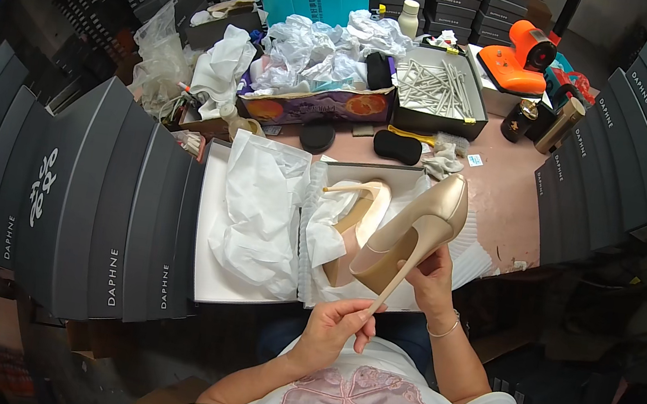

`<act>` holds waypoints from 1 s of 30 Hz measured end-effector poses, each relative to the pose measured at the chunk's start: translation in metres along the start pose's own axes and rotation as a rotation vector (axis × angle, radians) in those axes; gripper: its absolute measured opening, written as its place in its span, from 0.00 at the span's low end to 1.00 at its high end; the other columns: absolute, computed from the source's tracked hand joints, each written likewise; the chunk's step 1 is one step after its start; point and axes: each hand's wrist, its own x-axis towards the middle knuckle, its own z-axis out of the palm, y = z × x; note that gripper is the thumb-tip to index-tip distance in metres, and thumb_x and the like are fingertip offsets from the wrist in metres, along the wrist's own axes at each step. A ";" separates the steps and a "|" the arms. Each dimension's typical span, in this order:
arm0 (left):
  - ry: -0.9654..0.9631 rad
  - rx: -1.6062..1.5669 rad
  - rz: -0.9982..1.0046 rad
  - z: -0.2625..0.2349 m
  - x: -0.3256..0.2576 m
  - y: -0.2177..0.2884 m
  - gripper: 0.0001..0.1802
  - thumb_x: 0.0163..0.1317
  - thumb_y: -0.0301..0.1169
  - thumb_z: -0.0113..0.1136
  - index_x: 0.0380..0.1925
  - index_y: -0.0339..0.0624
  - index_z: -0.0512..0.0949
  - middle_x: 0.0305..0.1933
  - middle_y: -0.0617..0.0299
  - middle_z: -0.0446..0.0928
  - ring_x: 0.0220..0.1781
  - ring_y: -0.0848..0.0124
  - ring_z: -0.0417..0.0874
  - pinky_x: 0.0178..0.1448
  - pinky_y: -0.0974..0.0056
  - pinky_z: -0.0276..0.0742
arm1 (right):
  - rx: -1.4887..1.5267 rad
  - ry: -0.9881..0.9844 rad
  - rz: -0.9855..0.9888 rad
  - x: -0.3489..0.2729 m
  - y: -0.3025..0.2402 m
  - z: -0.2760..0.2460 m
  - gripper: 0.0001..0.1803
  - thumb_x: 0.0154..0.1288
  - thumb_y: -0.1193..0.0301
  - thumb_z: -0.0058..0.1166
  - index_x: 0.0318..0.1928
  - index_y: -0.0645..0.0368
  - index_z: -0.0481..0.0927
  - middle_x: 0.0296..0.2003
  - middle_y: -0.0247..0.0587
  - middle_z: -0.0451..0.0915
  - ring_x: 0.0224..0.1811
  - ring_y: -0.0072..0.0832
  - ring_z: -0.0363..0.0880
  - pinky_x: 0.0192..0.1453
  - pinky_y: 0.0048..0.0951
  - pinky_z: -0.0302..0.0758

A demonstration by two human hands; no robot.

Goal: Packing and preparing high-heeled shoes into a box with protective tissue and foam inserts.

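A champagne-coloured satin high-heeled shoe (445, 207) is held up over the right part of an open shoebox (201, 267), its toe pointing away from me. My left hand (332, 331) pinches the slim heel near its tip. With my right hand (429, 283) I grip the shoe around its side; some of those fingers are hidden behind it. Beneath, in the box, lies the matching shoe (342, 246) on its side, partly wrapped in white tissue. More white tissue paper (263, 210) spreads over the left half of the box.
Stacked dark grey shoeboxes (84, 201) rise on the left, and others (629, 146) on the right. Behind stand a carton (320, 106) of crumpled paper and a box of white sticks (439, 86). A black sponge (397, 147), a round black tin (317, 137) and an orange device (517, 60) sit nearby.
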 end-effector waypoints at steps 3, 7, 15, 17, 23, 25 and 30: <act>0.003 -0.007 0.016 0.000 0.000 -0.002 0.17 0.71 0.29 0.47 0.51 0.27 0.76 0.29 0.59 0.77 0.24 0.76 0.74 0.29 0.73 0.71 | -0.003 0.008 -0.004 0.000 0.000 0.000 0.27 0.53 0.86 0.61 0.53 0.58 0.70 0.45 0.34 0.77 0.49 0.23 0.77 0.54 0.27 0.76; 0.015 -0.039 0.020 0.001 -0.001 -0.003 0.17 0.71 0.29 0.47 0.51 0.27 0.76 0.29 0.59 0.77 0.24 0.76 0.74 0.29 0.74 0.71 | -0.014 0.013 -0.005 0.000 0.001 -0.001 0.27 0.53 0.86 0.61 0.54 0.58 0.70 0.45 0.34 0.77 0.49 0.23 0.77 0.54 0.27 0.76; 0.023 -0.017 0.011 0.002 -0.002 -0.002 0.17 0.71 0.29 0.47 0.51 0.27 0.76 0.30 0.59 0.77 0.25 0.76 0.74 0.30 0.73 0.71 | -0.012 0.011 0.000 0.000 0.001 0.001 0.27 0.53 0.85 0.62 0.53 0.57 0.70 0.45 0.33 0.77 0.48 0.23 0.77 0.55 0.27 0.75; 0.022 -0.026 0.019 0.000 -0.002 -0.004 0.17 0.71 0.29 0.47 0.51 0.27 0.76 0.30 0.59 0.77 0.25 0.77 0.74 0.30 0.73 0.71 | -0.020 0.006 -0.004 -0.001 0.002 0.000 0.27 0.53 0.85 0.62 0.53 0.57 0.70 0.45 0.33 0.76 0.48 0.23 0.77 0.55 0.27 0.75; -0.014 -0.012 0.020 -0.001 -0.002 -0.005 0.17 0.71 0.27 0.48 0.55 0.29 0.74 0.32 0.60 0.77 0.26 0.77 0.74 0.34 0.73 0.73 | 0.006 0.009 -0.001 -0.001 0.003 -0.001 0.27 0.53 0.86 0.61 0.54 0.57 0.69 0.46 0.33 0.76 0.49 0.23 0.76 0.55 0.27 0.75; -0.042 0.018 0.026 0.001 -0.001 -0.004 0.18 0.70 0.26 0.48 0.57 0.29 0.72 0.33 0.60 0.77 0.27 0.77 0.75 0.37 0.72 0.74 | 0.049 0.002 0.023 -0.001 0.002 -0.001 0.28 0.54 0.85 0.61 0.55 0.57 0.69 0.47 0.33 0.75 0.50 0.23 0.76 0.55 0.27 0.75; -0.111 0.045 0.057 0.002 -0.002 -0.003 0.21 0.70 0.24 0.50 0.63 0.32 0.68 0.39 0.60 0.77 0.33 0.78 0.75 0.43 0.72 0.74 | 0.182 -0.041 0.105 0.000 0.005 0.004 0.29 0.54 0.84 0.60 0.57 0.58 0.68 0.47 0.33 0.74 0.51 0.23 0.75 0.57 0.28 0.74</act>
